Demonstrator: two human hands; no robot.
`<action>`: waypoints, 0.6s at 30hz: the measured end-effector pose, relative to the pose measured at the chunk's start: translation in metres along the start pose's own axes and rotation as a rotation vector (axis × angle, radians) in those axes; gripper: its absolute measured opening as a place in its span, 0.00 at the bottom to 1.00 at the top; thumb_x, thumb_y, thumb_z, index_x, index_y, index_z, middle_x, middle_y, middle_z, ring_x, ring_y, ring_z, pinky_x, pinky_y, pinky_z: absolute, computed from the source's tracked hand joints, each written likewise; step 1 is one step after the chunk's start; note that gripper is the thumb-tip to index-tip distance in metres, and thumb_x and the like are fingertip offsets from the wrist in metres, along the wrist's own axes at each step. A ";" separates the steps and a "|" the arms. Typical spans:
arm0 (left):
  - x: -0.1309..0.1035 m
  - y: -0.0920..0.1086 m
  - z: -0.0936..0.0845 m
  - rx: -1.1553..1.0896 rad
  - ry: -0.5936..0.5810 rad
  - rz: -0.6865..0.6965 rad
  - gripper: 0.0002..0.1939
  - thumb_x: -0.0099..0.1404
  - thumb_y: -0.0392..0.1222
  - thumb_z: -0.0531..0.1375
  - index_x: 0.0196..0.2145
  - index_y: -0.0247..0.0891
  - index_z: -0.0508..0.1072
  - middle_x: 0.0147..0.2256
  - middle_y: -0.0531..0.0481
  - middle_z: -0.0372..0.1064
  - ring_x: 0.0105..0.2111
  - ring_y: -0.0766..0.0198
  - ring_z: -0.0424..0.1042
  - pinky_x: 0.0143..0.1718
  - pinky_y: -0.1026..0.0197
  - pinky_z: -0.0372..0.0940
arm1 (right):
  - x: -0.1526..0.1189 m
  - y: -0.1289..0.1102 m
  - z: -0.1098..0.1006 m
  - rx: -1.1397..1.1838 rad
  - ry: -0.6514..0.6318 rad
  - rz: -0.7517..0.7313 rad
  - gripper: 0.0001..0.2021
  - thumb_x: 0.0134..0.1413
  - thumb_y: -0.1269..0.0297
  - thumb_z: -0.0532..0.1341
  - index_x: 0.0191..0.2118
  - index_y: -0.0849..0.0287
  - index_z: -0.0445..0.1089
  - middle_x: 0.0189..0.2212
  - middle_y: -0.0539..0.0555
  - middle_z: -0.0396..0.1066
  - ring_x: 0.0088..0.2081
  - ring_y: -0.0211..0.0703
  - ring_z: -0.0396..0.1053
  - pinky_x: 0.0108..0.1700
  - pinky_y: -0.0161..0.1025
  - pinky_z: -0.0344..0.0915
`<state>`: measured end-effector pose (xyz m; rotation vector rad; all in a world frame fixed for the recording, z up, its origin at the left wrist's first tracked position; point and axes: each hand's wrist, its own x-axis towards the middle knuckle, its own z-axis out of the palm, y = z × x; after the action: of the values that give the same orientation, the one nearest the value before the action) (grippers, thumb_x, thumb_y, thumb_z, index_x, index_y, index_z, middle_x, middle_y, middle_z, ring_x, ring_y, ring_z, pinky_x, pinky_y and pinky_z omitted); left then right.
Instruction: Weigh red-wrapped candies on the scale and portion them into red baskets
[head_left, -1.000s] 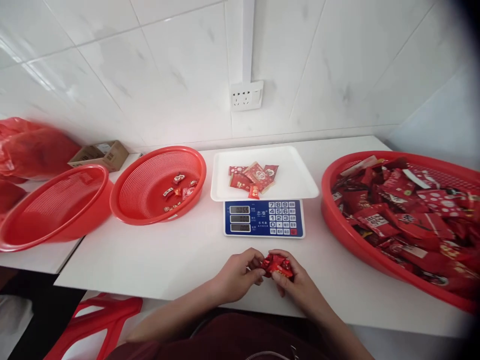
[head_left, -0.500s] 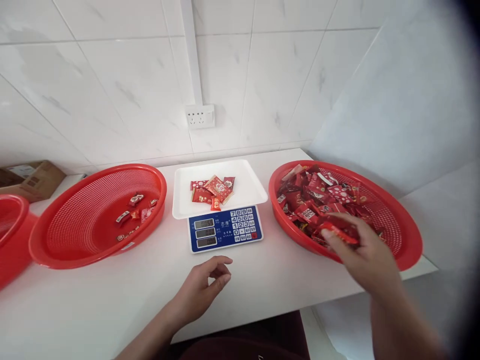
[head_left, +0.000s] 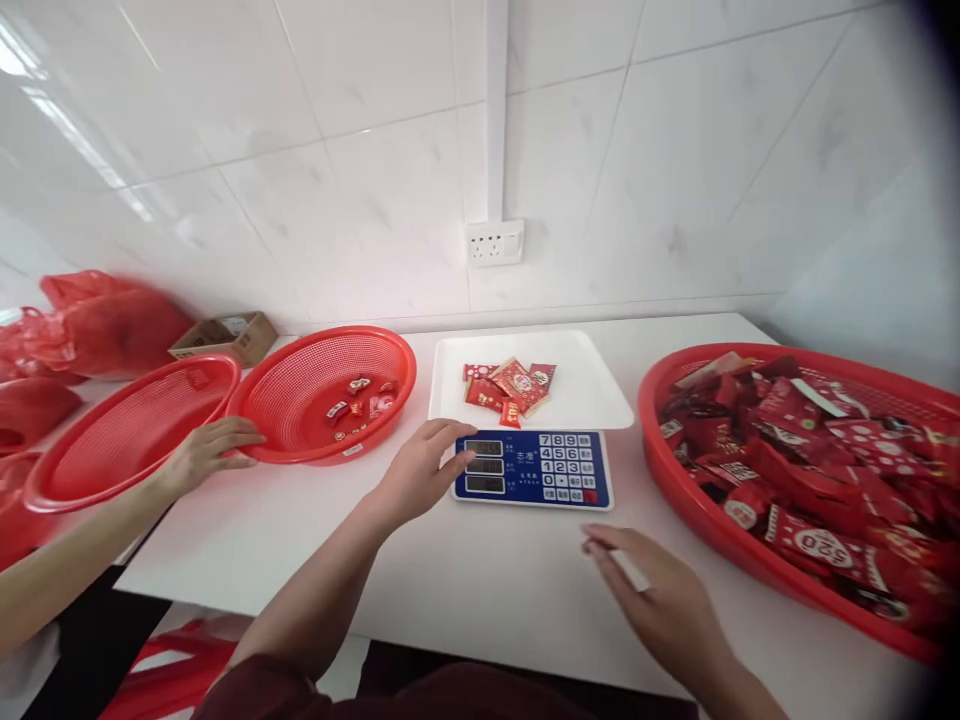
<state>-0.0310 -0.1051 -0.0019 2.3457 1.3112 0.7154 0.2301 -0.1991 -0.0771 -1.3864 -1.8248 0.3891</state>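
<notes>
My left hand [head_left: 424, 468] is beside the display of the blue-and-white digital scale [head_left: 532, 468], thumb and fingers apart, holding nothing. On the scale's white tray [head_left: 592, 375] lie several red wrapped snack packets [head_left: 514, 385]. My right hand [head_left: 664, 600] is over the table in front of the scale, closed on a small snack packet [head_left: 632, 570]; only a white strip and a dark red bit show between the fingers. To its right stands a red plastic basket [head_left: 660, 480] heaped with red snack packets [head_left: 817, 470].
At left, another person's hand [head_left: 214, 450] touches the rim of a red basket [head_left: 401, 375] holding a few small packets [head_left: 358, 408]. Further left are another red basket [head_left: 45, 490], a cardboard box [head_left: 259, 340] and red bags [head_left: 120, 325]. A socket [head_left: 495, 243] is on the wall.
My right hand has left the heaped basket and moved left over the table. My left hand has come up to the scale's display. The view has swung left, bringing another person's arm in.
</notes>
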 end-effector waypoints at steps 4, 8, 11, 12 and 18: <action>0.008 -0.010 0.003 0.073 -0.017 0.072 0.15 0.66 0.45 0.53 0.49 0.42 0.67 0.51 0.44 0.65 0.54 0.58 0.61 0.54 0.54 0.59 | -0.015 -0.001 0.043 0.266 -0.319 0.116 0.10 0.56 0.61 0.55 0.39 0.51 0.74 0.34 0.54 0.76 0.36 0.49 0.73 0.38 0.44 0.69; 0.036 -0.015 0.014 0.167 -0.076 0.054 0.27 0.64 0.54 0.53 0.57 0.43 0.58 0.61 0.44 0.51 0.63 0.52 0.42 0.60 0.48 0.49 | -0.022 0.001 0.058 0.328 -0.327 0.161 0.11 0.57 0.60 0.55 0.37 0.52 0.74 0.32 0.55 0.75 0.34 0.48 0.72 0.38 0.44 0.68; 0.070 -0.014 0.023 0.251 -0.145 0.075 0.35 0.61 0.61 0.52 0.61 0.43 0.52 0.64 0.44 0.42 0.65 0.48 0.33 0.62 0.43 0.40 | -0.022 0.004 0.058 0.378 -0.300 0.246 0.11 0.56 0.57 0.55 0.37 0.53 0.73 0.34 0.55 0.75 0.35 0.46 0.71 0.38 0.41 0.68; 0.082 -0.013 0.027 0.282 -0.170 0.093 0.36 0.60 0.63 0.52 0.61 0.44 0.51 0.65 0.44 0.41 0.65 0.47 0.32 0.62 0.42 0.37 | -0.021 0.005 0.057 0.388 -0.307 0.274 0.12 0.56 0.56 0.55 0.37 0.54 0.73 0.34 0.54 0.75 0.35 0.46 0.71 0.38 0.41 0.68; 0.131 -0.014 0.038 0.397 -0.327 0.087 0.33 0.63 0.63 0.45 0.61 0.48 0.51 0.63 0.47 0.47 0.64 0.50 0.37 0.62 0.42 0.36 | -0.020 0.005 0.055 0.382 -0.341 0.307 0.14 0.56 0.55 0.54 0.38 0.56 0.72 0.36 0.55 0.75 0.36 0.45 0.72 0.36 0.37 0.69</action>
<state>0.0394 0.0125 -0.0064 2.6942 1.2999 0.0806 0.1944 -0.2040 -0.1235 -1.3844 -1.6768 1.1307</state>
